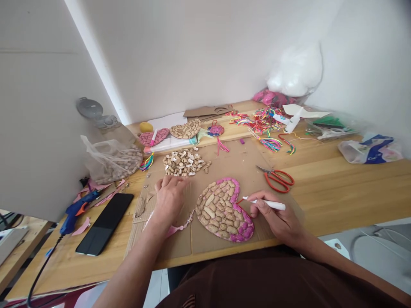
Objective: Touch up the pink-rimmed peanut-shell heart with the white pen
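Note:
A heart covered with peanut shells (pixel 215 207) lies on the cardboard sheet (pixel 221 162) in front of me. Purple-pink colour covers the shells along its top and right edge; the rest are plain tan. My right hand (pixel 278 216) grips a white marker pen (pixel 271 205), its tip pointing left, close to the heart's notch. A short red cord (pixel 240 201) sits at that notch. Left of the heart, my left hand (pixel 170 196) rests over the cardboard with bent, slightly parted fingers and nothing visible in them. Its fingertips are beside a pile of peanut shells (pixel 183 161).
Red-handled scissors (pixel 278 179) lie to the right. On the left are a black phone (pixel 105 222), a blue glue gun (pixel 75 211) and a plastic bag of peanuts (pixel 117 162). Behind are two more shell hearts (pixel 185 128), colourful tassels (pixel 266 119) and a white bottle (pixel 293 122).

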Available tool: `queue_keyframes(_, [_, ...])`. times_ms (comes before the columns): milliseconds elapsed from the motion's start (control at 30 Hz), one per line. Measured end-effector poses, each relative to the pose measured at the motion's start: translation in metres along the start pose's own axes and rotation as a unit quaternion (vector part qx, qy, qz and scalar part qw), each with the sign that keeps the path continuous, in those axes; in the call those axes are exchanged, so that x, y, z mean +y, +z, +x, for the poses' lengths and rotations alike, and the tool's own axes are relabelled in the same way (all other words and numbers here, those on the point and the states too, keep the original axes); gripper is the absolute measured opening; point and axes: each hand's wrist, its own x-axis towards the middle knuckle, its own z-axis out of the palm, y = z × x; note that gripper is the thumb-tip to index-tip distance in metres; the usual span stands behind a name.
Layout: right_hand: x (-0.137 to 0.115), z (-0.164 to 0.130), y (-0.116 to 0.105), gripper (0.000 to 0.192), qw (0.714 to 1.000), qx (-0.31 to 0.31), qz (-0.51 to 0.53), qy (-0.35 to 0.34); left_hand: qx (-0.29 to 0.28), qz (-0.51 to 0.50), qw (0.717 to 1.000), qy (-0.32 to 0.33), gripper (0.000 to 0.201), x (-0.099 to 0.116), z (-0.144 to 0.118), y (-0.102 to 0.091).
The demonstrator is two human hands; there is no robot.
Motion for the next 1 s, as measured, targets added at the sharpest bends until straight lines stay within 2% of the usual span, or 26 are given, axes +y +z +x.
queue_keyframes(167, [-0.002, 0.0, 0.0, 0.023, 1.0, -0.004, 0.002, 0.008, -0.038, -0.03, 0.995, 0.084, 0.045, 0.016, 0.003, 0.0])
queue_keyframes(367, [-0.004, 0.0, 0.0, 0.024, 1.0, -0.015, 0.011, 0.009, -0.067, -0.011, 0.996, 0.066, 0.046, 0.017, -0.001, -0.003])
queue_keyframes(500, [-0.008, 0.002, -0.001, 0.025, 0.999, -0.022, 0.027, 0.007, -0.036, 0.008, 0.998, 0.04, 0.051, 0.012, -0.005, 0.009])
queue_keyframes(633, [-0.009, 0.002, 0.001, 0.023, 1.0, -0.002, 0.029, -0.003, 0.011, 0.013, 0.998, 0.056, 0.04, 0.006, -0.007, 0.02])
queue_keyframes(767, [-0.008, 0.0, 0.002, 0.021, 0.999, 0.02, -0.019, -0.036, 0.069, -0.028, 0.993, 0.088, 0.026, 0.002, -0.006, 0.02])
queue_keyframes(867, [-0.007, 0.003, -0.008, 0.02, 0.989, 0.052, -0.1, -0.094, 0.088, -0.062, 0.989, 0.097, 0.017, 0.001, -0.003, 0.015])
queue_keyframes(1000, [0.002, 0.013, -0.042, 0.012, 0.937, 0.141, -0.271, -0.171, 0.072, -0.111, 0.988, 0.077, 0.016, 0.003, 0.011, 0.009])
